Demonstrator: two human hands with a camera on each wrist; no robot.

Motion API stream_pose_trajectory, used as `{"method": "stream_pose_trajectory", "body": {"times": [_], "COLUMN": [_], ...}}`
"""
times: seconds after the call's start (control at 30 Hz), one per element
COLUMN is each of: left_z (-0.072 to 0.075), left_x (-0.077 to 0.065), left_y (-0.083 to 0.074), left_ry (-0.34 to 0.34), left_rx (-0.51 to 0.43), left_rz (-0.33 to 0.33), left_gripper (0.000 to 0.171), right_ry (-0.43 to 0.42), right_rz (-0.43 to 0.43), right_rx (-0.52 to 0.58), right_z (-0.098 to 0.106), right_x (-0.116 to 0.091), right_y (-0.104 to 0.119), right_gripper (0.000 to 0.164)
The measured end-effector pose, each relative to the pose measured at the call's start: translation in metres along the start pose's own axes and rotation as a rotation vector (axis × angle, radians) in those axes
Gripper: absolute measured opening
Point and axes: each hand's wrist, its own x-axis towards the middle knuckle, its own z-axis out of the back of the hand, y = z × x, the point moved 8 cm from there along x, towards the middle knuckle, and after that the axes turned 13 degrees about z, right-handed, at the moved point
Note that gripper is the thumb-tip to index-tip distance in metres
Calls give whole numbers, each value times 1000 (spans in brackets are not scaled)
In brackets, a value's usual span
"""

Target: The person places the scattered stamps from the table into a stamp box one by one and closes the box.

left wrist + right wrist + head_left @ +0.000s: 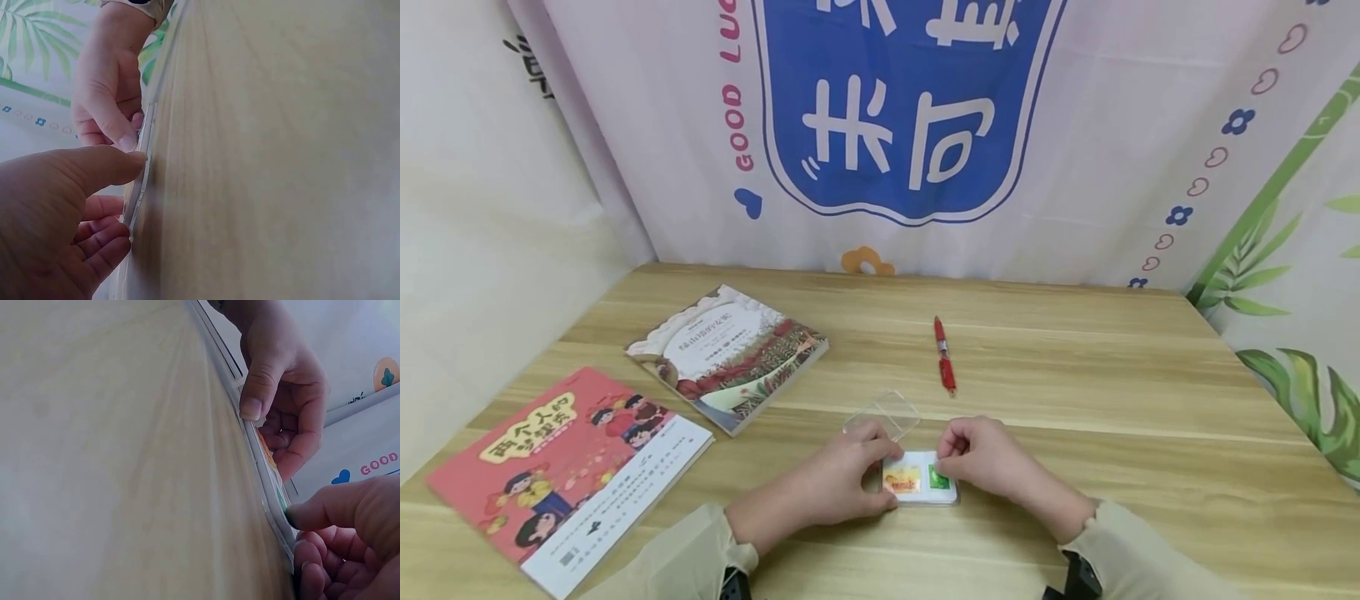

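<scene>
A small white card [920, 492] with an orange-yellow picture and a green picture lies on the table, a thin clear layer showing along its edge. My left hand [838, 471] holds its left end, thumb on the near edge and fingers at the far side. At the right end, my right hand [988, 454] has its fingers curled and its thumb on the green picture, pinching the card there. The left wrist view shows the left thumb [119, 165] against the card's edge. Behind the left fingers lies a clear plastic lid [891, 412], partly hidden by them.
A red pen [944, 357] lies beyond the hands. To the left are a pink book [568, 475] and a book with a white and dark red cover [726, 354]. A printed curtain [1075, 167] hangs along the table's back edge.
</scene>
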Motion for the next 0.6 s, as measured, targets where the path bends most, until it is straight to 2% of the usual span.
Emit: {"method": "stream_pose_trajectory", "body": {"times": [0.6], "left_z": [0], "left_x": [-2], "left_y": [-2], "left_ry": [-5], "left_rx": [50], "left_rz": [-4], "left_gripper": [44], "right_ry": [-5], "right_rz": [1], "right_rx": [-24], "right_z": [1], "right_x": [0], "right_y": [1], "right_gripper": [11]}}
